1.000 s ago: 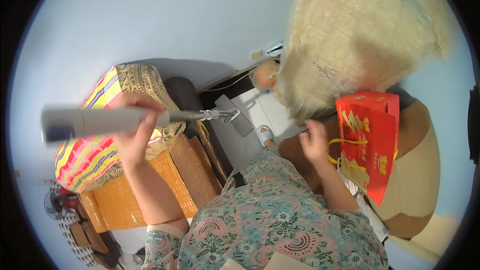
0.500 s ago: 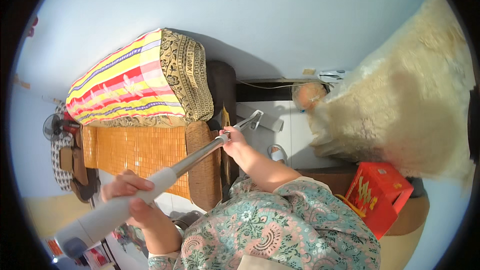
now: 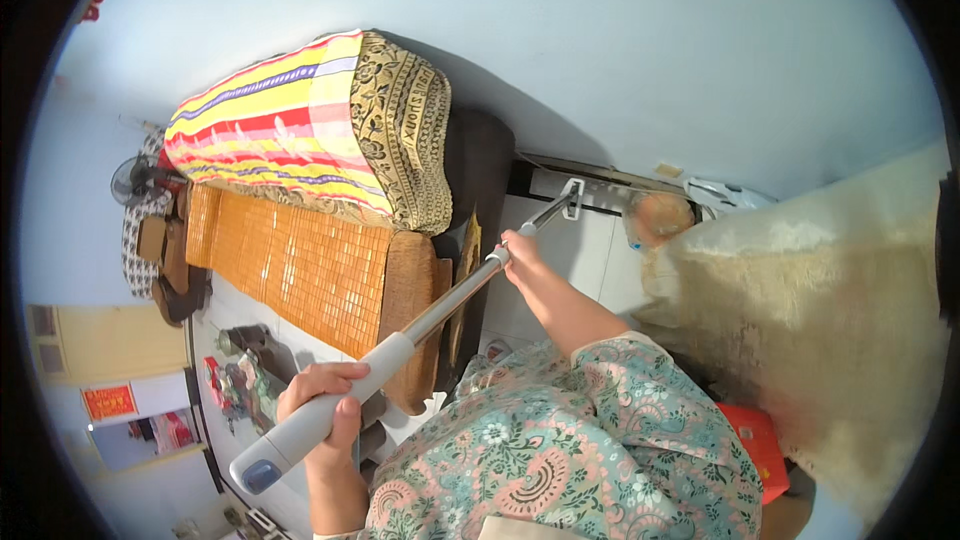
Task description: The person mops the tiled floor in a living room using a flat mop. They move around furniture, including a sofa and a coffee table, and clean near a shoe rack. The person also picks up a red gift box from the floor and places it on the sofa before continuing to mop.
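Observation:
A long flat mop (image 3: 452,297) with a silver pole and pale grey grip slants across the view, from the lower left toward the wall. My left hand (image 3: 328,410) is wrapped round the thick grip near its rounded end. Farther along, my right hand (image 3: 520,256) closes round the pole just beyond a pale collar. The mop's head (image 3: 573,199) is down at the foot of the wall, beside a strip of dark skirting. Its pad is seen narrow and small, so I cannot tell how it lies on the white tiled floor (image 3: 560,265).
Left of the pole stands a sofa with a bamboo-mat seat (image 3: 290,262) and a striped cover (image 3: 275,130). An orange item in clear plastic (image 3: 660,218) lies near the wall. Beige draped fabric (image 3: 790,340) hangs at right, above a red box (image 3: 755,445). A fan (image 3: 135,180) stands far left.
The mop's head has moved away from me to the foot of the wall, and both hands have gone with the handle. My view has also shifted and turned.

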{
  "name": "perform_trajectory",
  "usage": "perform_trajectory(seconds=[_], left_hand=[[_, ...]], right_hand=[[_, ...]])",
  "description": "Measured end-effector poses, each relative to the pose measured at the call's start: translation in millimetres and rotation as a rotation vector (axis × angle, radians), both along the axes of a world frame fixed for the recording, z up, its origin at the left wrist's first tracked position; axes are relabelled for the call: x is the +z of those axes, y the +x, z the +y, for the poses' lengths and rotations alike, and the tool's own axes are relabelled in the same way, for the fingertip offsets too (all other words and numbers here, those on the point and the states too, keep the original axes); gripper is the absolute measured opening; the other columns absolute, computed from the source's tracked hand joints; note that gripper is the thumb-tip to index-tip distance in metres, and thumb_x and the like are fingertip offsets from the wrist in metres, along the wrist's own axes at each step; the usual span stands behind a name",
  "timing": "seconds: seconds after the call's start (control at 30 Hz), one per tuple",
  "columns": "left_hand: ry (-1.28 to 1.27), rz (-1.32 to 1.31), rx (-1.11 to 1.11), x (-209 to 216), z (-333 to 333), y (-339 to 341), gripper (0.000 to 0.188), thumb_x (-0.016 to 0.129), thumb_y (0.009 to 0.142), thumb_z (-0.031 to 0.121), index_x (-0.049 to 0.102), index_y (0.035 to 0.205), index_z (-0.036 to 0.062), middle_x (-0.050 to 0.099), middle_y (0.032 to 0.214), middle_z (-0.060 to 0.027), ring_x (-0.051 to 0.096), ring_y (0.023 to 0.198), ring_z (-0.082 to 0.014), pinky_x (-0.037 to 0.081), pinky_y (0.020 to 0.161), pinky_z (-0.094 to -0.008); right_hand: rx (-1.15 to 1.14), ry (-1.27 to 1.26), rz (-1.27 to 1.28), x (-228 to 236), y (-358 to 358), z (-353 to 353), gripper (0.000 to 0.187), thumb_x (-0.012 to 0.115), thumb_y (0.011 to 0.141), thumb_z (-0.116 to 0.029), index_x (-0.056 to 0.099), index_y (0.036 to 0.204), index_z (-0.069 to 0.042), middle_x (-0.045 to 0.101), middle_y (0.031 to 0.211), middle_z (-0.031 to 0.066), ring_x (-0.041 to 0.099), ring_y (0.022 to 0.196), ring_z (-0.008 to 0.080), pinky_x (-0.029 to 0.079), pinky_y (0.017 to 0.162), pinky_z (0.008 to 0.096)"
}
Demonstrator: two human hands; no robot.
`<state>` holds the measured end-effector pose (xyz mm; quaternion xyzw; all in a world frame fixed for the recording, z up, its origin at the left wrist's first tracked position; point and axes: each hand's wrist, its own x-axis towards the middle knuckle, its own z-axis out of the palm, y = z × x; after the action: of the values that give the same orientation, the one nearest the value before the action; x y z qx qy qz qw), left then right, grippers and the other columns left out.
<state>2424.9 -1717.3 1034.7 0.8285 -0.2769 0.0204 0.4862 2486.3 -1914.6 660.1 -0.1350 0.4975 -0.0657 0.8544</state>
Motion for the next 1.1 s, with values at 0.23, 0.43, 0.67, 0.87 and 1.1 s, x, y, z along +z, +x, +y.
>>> perform_trajectory(seconds=[0.23,0.43,0.67,0.87,1.1], left_hand=[[0.153,-0.090,-0.010,21,-16,-11,0.021,0.064,0.070,0.016,0.052,0.075,-0.0002,0.064,0.075,-0.0183,0.064,0.065,-0.0221,0.050,0.061,-0.0278],[0.224,-0.077,0.067,20,-32,-18,0.023,0.064,0.072,0.018,0.051,0.076,-0.0004,0.064,0.076,-0.0193,0.065,0.069,-0.0239,0.050,0.065,-0.0307],[0.208,-0.137,0.215,44,-32,-27,0.026,0.063,0.071,0.025,0.052,0.071,0.0006,0.064,0.068,-0.0144,0.061,0.058,-0.0194,0.048,0.059,-0.0275],[0.295,-0.114,0.087,81,-6,-43,0.034,0.062,0.069,0.035,0.051,0.065,0.0033,0.060,0.061,-0.0110,0.058,0.056,-0.0161,0.042,0.054,-0.0245],[0.278,-0.297,0.054,80,2,-65,0.034,0.061,0.070,0.037,0.050,0.066,0.0057,0.061,0.059,-0.0082,0.057,0.050,-0.0151,0.038,0.047,-0.0235]], right_hand=[[0.142,0.061,-0.185,-1,29,24,0.021,0.050,0.077,-0.001,0.035,0.092,0.004,0.043,0.071,0.0098,0.049,0.052,0.0189,0.044,0.045,0.0307],[0.238,0.081,-0.132,5,46,25,0.021,0.051,0.076,0.000,0.035,0.089,0.002,0.044,0.074,0.0100,0.052,0.058,0.0185,0.043,0.042,0.0276],[0.190,0.068,-0.060,43,4,36,0.019,0.053,0.075,0.000,0.037,0.086,0.002,0.044,0.069,0.0084,0.050,0.053,0.0182,0.044,0.044,0.0294],[0.153,0.198,0.039,65,-52,62,0.020,0.053,0.075,0.001,0.038,0.087,0.002,0.042,0.072,0.0081,0.048,0.057,0.0174,0.047,0.050,0.0295],[0.101,0.161,-0.104,92,-55,40,0.017,0.053,0.074,0.002,0.039,0.083,0.002,0.044,0.073,0.0080,0.046,0.056,0.0151,0.046,0.050,0.0251]])
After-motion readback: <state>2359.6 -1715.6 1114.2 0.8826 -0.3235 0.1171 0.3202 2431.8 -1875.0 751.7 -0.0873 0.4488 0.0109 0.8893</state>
